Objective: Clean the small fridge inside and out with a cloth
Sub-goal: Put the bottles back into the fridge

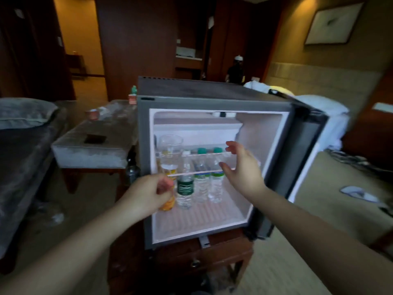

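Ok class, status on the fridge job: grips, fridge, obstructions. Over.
Left grip holds orange bottle; right grip open by shelf. Fridge open. In the way: three water bottles, glass.

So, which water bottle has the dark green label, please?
The white-capped one beside the orange bottle in the left hand; the other two have teal caps.
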Available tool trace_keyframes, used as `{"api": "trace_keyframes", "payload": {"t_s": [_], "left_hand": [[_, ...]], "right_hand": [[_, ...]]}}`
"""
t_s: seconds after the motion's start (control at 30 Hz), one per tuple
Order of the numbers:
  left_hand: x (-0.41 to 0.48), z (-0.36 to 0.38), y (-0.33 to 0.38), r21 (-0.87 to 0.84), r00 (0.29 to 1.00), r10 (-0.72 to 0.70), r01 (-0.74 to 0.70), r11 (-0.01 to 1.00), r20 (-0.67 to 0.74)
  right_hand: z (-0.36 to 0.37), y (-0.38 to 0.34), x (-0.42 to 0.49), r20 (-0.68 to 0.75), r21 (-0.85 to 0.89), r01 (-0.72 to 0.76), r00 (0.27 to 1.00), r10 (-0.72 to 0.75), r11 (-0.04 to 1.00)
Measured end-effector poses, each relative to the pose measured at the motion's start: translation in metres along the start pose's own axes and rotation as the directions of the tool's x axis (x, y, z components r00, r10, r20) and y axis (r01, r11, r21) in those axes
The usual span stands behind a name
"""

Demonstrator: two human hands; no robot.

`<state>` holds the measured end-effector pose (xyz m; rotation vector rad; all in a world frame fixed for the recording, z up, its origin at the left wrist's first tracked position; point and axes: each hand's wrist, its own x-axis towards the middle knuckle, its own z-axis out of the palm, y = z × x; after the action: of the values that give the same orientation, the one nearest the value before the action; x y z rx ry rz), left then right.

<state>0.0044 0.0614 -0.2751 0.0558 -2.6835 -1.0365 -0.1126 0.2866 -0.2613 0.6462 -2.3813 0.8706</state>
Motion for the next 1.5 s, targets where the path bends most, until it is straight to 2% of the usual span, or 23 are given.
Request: {"api": "trace_keyframes", "payload": {"t_s": [0.1,0.17,0.2,0.37,0.57,0.67,0.73,0.9,1.07,1.27,1.37,1.5], "left_hand": [[0.005,0.012,0.036,-0.085,0.999,0.040,-0.038,0.996,0.017],[0.007,0.019,0.061,-0.119,0.995,0.088,-0.083,0.989,0.037],[0.007,0.021,0.072,-0.125,0.992,0.117,-0.110,0.986,0.049],[0.002,0.017,0.114,-0.097,0.975,0.214,-0.208,0.973,0.057],[-0.001,0.007,0.124,-0.098,0.977,0.208,-0.202,0.974,0.055],[-0.002,0.004,0.123,-0.099,0.978,0.204,-0.199,0.975,0.052],[-0.001,0.001,0.122,-0.099,0.979,0.201,-0.198,0.975,0.022],[0.001,0.004,0.122,-0.086,0.980,0.197,-0.198,0.976,-0.021],[-0.003,0.016,0.133,0.010,0.971,0.237,-0.238,0.971,0.017],[-0.017,0.035,0.158,0.193,0.933,0.356,-0.360,0.913,0.053],[-0.018,0.041,0.171,0.193,0.915,0.401,-0.402,0.895,0.050],[-0.016,0.049,0.185,0.163,0.912,0.407,-0.411,0.897,0.057]], "right_hand": [[-0.076,0.021,-0.001,-0.277,-0.182,0.106,0.948,-0.155,0.978],[-0.122,0.030,0.006,-0.395,-0.233,0.063,0.906,-0.154,0.970],[-0.140,0.035,0.012,-0.407,-0.253,0.025,0.904,-0.130,0.967],[-0.172,0.053,0.039,-0.145,-0.372,-0.110,0.988,0.060,0.922],[-0.172,0.056,0.055,-0.128,-0.414,-0.198,0.979,0.158,0.888],[-0.181,0.061,0.073,-0.014,-0.346,-0.275,0.958,0.288,0.897],[-0.183,0.063,0.076,0.035,-0.335,-0.293,0.946,0.323,0.895],[-0.168,0.068,0.067,-0.117,-0.365,-0.324,0.946,0.302,0.873],[-0.163,0.065,0.064,-0.166,-0.478,-0.297,0.955,0.247,0.827],[-0.161,0.064,0.062,-0.171,-0.565,-0.281,0.960,0.223,0.776],[-0.161,0.060,0.058,-0.167,-0.587,-0.277,0.961,0.221,0.761],[-0.162,0.056,0.050,-0.131,-0.695,-0.240,0.969,0.209,0.678]]}}
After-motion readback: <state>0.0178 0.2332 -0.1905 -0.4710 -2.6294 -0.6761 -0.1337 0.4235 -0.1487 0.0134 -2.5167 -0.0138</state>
